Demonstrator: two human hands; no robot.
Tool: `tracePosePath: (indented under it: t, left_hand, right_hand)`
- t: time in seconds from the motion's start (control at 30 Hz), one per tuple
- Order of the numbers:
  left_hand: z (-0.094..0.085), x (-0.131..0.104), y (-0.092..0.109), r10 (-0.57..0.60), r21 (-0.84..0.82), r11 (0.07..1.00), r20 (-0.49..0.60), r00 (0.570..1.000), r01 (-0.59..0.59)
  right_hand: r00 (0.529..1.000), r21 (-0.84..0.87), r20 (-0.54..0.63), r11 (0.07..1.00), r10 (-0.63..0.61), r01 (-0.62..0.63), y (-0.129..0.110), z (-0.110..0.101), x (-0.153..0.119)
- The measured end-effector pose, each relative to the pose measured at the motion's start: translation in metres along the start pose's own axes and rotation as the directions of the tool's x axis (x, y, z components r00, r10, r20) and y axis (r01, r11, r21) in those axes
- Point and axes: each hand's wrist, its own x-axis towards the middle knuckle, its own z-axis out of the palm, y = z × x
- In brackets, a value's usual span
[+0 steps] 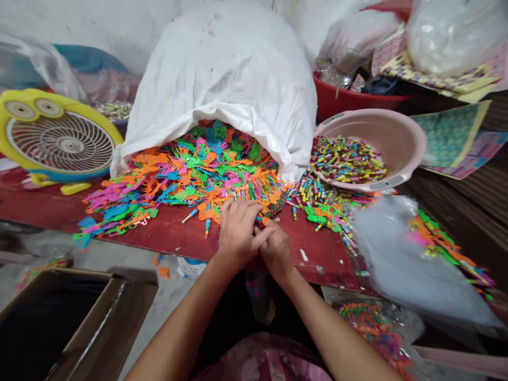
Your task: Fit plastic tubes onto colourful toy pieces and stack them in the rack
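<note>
At the front edge of the pile my left hand (237,228) bends its fingers over small colourful plastic pieces, its thumb reaching across to the other hand. My right hand (274,247) is closed right against it, fingers curled in. A bit of orange and blue plastic (260,219) shows between the two hands; what each one grips is mostly hidden. Just beyond lies a heap of orange, green, blue and pink flat plastic pieces (206,172), spilling from a large white sack (226,69). Small striped tube-like pieces (313,193) are scattered to the right.
A pink basin (400,143) of striped tubes tilts on the red tabletop (174,233). A yellow fan (59,137) stands at left, a clear plastic bag (405,259) at right. Below left is an open cardboard box (107,312); a red tub (337,100) sits behind.
</note>
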Motion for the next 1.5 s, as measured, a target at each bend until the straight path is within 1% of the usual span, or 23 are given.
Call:
tracePosePath:
  t: [0.1,0.23,0.37,0.5,0.57,0.67,0.8,0.9,1.07,1.13,1.2,1.27,1.33,1.4,1.5]
  left_hand:
    - [0.004,0.004,-0.007,0.027,0.082,0.996,0.044,0.999,-0.031]
    - [0.001,0.01,-0.009,0.052,0.131,0.989,0.092,0.994,-0.064]
    - [-0.003,0.014,-0.006,0.058,0.134,0.989,0.088,0.994,-0.07]
    - [-0.005,0.017,-0.007,0.051,0.108,0.992,0.074,0.996,-0.059]
    - [-0.005,0.02,-0.008,0.052,0.116,0.991,0.084,0.995,-0.062]
    - [-0.004,0.024,-0.01,0.068,0.158,0.984,0.121,0.99,-0.087]
    - [-0.002,0.028,-0.009,0.087,0.215,0.968,0.178,0.98,-0.126]
    - [0.0,0.031,-0.006,0.079,0.232,0.964,0.225,0.971,-0.132]
    - [-0.003,0.033,-0.009,0.059,0.228,0.966,0.259,0.964,-0.121]
    - [-0.007,0.034,-0.013,0.051,0.186,0.977,0.289,0.956,-0.109]
    - [-0.013,0.034,-0.017,0.06,0.095,0.991,0.308,0.949,-0.094]
    - [-0.019,0.034,-0.019,0.067,-0.012,0.998,0.277,0.959,-0.066]
    - [-0.021,0.032,-0.019,0.048,-0.07,0.997,0.211,0.976,-0.034]
    - [-0.018,0.028,-0.018,0.034,-0.046,0.999,0.171,0.985,-0.026]
    - [-0.005,0.022,-0.017,0.056,0.011,0.998,0.162,0.985,-0.058]
  right_hand:
    - [1.0,-0.012,0.001,1.0,-0.007,0.007,0.0,0.002,0.002]
    - [0.999,-0.026,0.016,0.999,0.041,-0.041,0.0,0.003,0.004]
    - [0.998,-0.062,0.018,0.996,0.065,-0.064,0.0,0.005,0.006]
    - [0.998,-0.082,0.051,0.996,0.035,-0.031,-0.002,0.004,0.009]
    - [0.997,-0.106,0.07,0.994,0.035,-0.027,-0.003,0.004,0.01]
    - [0.995,-0.123,0.089,0.991,0.055,-0.043,-0.003,0.005,0.012]
    - [0.991,-0.094,0.111,0.994,0.071,-0.061,-0.002,0.007,0.012]
    - [0.982,-0.068,0.162,0.994,0.094,-0.083,-0.004,0.005,0.013]
    - [0.954,-0.061,0.258,0.988,0.156,-0.145,-0.008,-0.003,0.011]
    - [0.948,-0.026,0.288,0.99,0.138,-0.136,-0.005,-0.006,0.01]
    - [0.946,0.042,0.302,0.989,0.122,-0.141,0.003,-0.01,0.011]
    - [0.945,0.112,0.293,0.977,0.141,-0.181,0.013,-0.014,0.013]
    - [0.944,0.156,0.287,0.964,0.164,-0.215,0.021,-0.018,0.014]
    - [0.943,0.175,0.288,0.96,0.164,-0.22,0.023,-0.022,0.012]
    - [0.962,0.147,0.247,0.977,0.114,-0.153,0.013,-0.026,0.005]
